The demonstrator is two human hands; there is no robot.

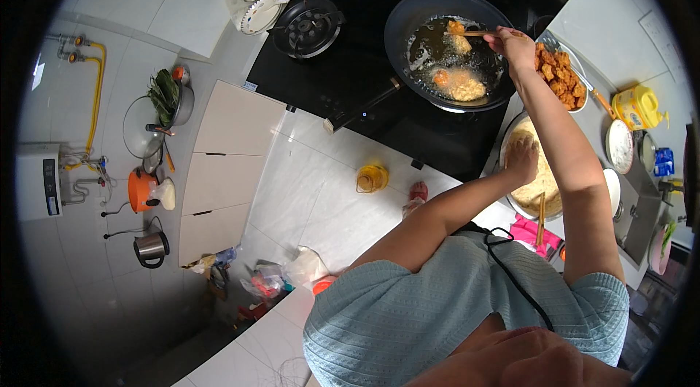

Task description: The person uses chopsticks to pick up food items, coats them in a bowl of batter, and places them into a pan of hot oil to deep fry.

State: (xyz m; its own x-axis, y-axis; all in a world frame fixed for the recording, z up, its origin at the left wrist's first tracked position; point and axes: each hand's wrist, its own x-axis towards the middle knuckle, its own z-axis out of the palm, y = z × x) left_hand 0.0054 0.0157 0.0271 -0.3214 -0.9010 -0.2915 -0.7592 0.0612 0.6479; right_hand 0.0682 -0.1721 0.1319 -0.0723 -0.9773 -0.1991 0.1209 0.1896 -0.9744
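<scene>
My right hand (513, 48) grips wooden chopsticks (474, 33) over a dark wok (396, 31). Their tips meet a golden fried piece (455, 27) in the bubbling oil. A paler battered piece (462, 45) lies just below it, and more battered pieces (466, 89) fry near the wok's lower side. My left hand (522, 158) reaches into a large bowl of pale batter (538, 182), fingertips in the mixture; whether they pinch anything is hidden. Another pair of chopsticks (541, 217) rests across that bowl's near rim. Beyond my right forearm, a bowl holds browned fried pieces (559, 78).
The wok's long handle (366, 105) juts over the black hob's (350, 70) front edge. An unused burner (307, 28) is at left. An oil jug (372, 179) stands on the floor. A skimmer handle (604, 104) and yellow bottle (637, 107) are at right.
</scene>
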